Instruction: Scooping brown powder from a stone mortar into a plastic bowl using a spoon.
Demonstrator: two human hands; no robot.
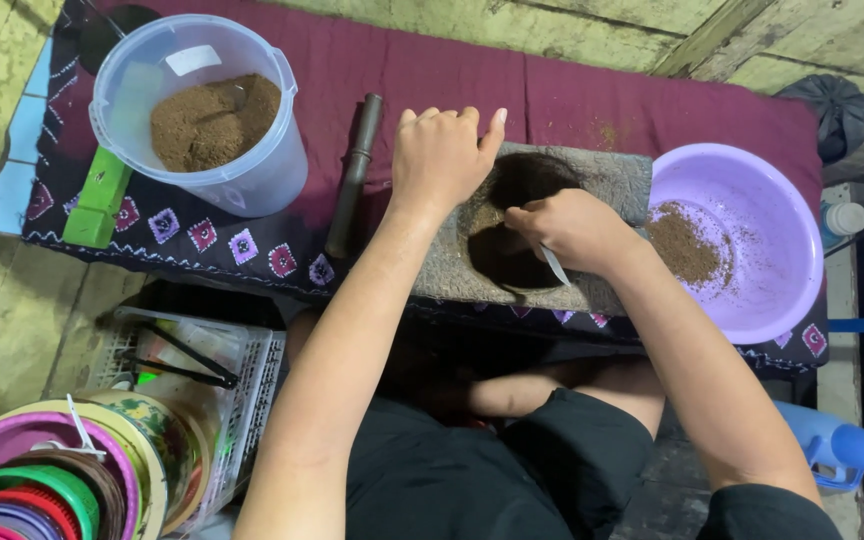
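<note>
Stacked coloured tape rolls (42,480) sit closest, at lower left beside a white basket (242,380). On the grey grinding stone (612,180), my left hand (442,160) rests fingers curled by the dark paste (512,250); my right hand (572,230) grips a small white scraper (555,266) at it. A clear tub of brown powder (212,120) and a purple basin (752,230) flank the stone.

This looks like a simple home work area set up at floor level, used for grinding by hand. A maroon patterned cloth (572,95) lies over worn wooden planks (12,300), and on it rests a flat stone grinding slab (607,180). A clear plastic bucket (252,170) of brown powder and a purple plastic basin (762,210) flank it. A white plastic basket (252,380) and stacked coloured tape rolls (62,470) sit nearby.
</note>
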